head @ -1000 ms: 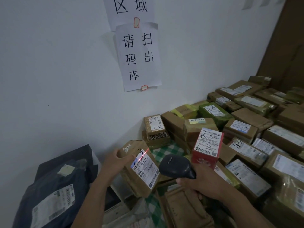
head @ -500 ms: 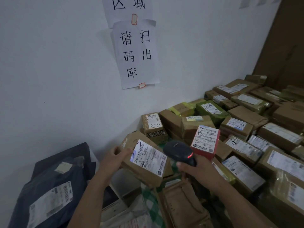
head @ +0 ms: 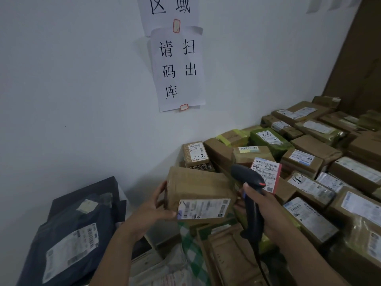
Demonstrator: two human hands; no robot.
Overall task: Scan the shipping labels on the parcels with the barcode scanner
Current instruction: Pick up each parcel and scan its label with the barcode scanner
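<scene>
Box: the box (head: 198,188), frame centre, has its label (head: 204,208) facing the camera.
Left hand: the left hand (head: 152,211) grips its left end.
Right hand: the right hand (head: 266,211) grasps the scanner (head: 250,195), touching the box's right end.

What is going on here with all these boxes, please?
A person is working through a heap of parcels beside a white wall. The left hand grips a brown parcel lifted above the heap, its shipping label turned toward the camera. The right hand holds a black barcode scanner upright, just right of that parcel. No red scan line shows on the label at this moment. Dark mailer bags lie at the left.
</scene>
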